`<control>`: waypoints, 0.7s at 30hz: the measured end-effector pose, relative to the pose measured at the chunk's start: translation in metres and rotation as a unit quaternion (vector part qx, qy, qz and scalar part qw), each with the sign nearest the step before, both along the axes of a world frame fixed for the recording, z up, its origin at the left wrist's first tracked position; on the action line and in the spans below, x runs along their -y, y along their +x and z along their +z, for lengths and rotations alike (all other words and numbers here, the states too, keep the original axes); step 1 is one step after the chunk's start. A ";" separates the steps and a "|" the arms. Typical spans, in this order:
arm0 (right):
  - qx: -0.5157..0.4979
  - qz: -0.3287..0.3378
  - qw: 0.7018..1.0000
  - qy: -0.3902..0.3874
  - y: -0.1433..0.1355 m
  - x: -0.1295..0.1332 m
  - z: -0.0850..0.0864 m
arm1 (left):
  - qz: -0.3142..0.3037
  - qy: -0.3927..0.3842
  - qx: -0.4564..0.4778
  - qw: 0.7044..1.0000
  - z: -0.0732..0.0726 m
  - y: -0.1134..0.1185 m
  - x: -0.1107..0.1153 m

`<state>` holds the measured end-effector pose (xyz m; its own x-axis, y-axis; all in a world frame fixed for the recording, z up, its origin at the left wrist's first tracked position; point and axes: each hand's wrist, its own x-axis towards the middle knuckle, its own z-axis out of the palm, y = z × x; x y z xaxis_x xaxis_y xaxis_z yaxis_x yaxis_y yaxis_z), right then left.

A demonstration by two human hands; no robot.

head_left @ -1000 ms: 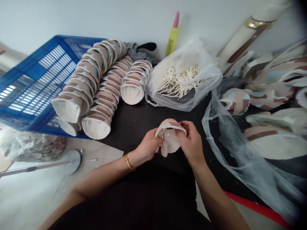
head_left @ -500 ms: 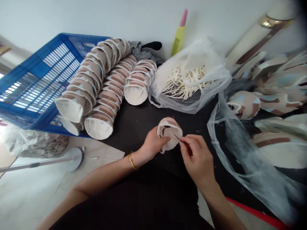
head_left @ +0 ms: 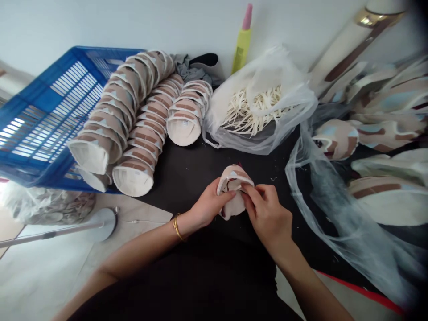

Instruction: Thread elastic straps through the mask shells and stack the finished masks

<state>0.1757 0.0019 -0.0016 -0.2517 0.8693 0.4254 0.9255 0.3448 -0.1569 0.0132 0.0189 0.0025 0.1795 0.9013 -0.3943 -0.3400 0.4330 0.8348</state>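
Observation:
My left hand (head_left: pixel 214 203) grips a cup-shaped fabric piece (head_left: pixel 234 207), pinkish with brown patches outside and white inside, its thumb pressed over the near edge. At the piece's right rim, my right hand (head_left: pixel 269 214) is closed, with thumb and fingertips pinching the edge; whether a thin thing is also in those fingers is hidden. The opening of the piece faces me and is squeezed out of round. Similar fabric pieces (head_left: pixel 133 180) lie nested in long rows beyond my left hand. A clear plastic bag (head_left: pixel 264 145) of cream-coloured strips (head_left: pixel 254 111) lies beyond the hands.
A blue plastic crate (head_left: pixel 43 171) stands at the left, partly under the rows. A yellow bottle with a pink cap (head_left: pixel 241 49) is at the back. More patterned fabric pieces (head_left: pixel 394 203) and crumpled clear plastic (head_left: pixel 337 214) lie at the right on the black table (head_left: pixel 187 171).
My right fingertips have moved left onto the fabric piece's rim; the thin dark thing they held is no longer visible. The opening is more squeezed. The whole view has shifted slightly.

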 end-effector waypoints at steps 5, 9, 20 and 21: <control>0.087 0.056 0.994 0.035 0.008 -0.006 0.003 | -0.005 -0.007 0.025 1.000 -0.002 0.000 0.002; 0.041 0.100 0.994 0.013 0.014 -0.013 0.003 | -0.015 0.004 0.012 1.000 -0.004 0.000 0.003; -0.126 0.037 0.980 -0.148 -0.001 -0.026 0.004 | 0.021 0.022 -0.118 0.993 -0.013 0.000 0.001; -0.123 0.033 0.981 -0.147 -0.002 -0.026 0.004 | 0.023 0.025 -0.134 0.990 -0.015 0.001 0.000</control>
